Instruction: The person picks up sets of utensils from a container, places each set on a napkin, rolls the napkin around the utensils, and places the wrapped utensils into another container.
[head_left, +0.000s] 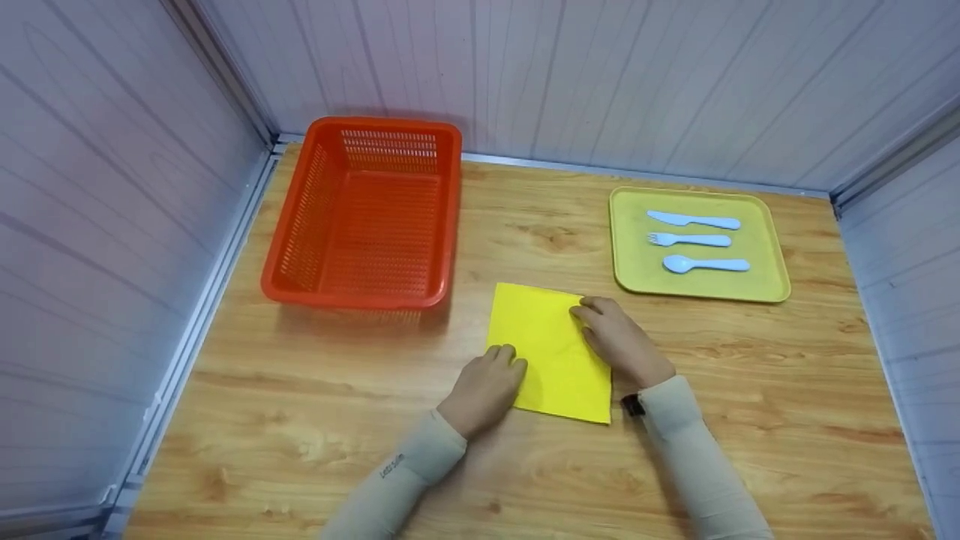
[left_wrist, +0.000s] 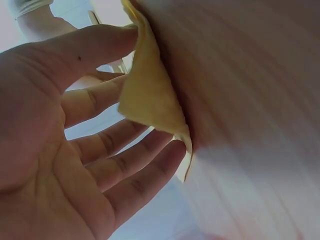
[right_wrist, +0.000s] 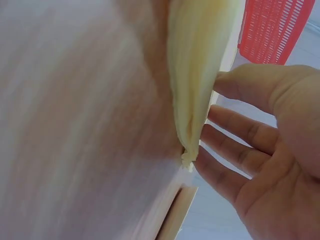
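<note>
A folded yellow cloth [head_left: 551, 360] lies flat on the wooden table in the head view. On its left edge rests my left hand [head_left: 486, 386]; the left wrist view shows its fingers [left_wrist: 142, 185] fairly straight, with a loose corner of the cloth [left_wrist: 152, 95] covering some fingertips. My right hand [head_left: 621, 339] touches the cloth's upper right part. Seen from the right wrist, the fingers [right_wrist: 240, 150] of that hand are spread and extended, their tips against the layered edge of the cloth [right_wrist: 192, 95].
An orange-red slotted basket [head_left: 442, 289] stands at the back left. Towards the back right lies a yellow tray [head_left: 697, 285] bearing a light blue knife [head_left: 694, 220], fork [head_left: 690, 240] and spoon [head_left: 709, 265]. Pale panel walls [head_left: 570, 82] border the table [head_left: 315, 427] at the back and sides.
</note>
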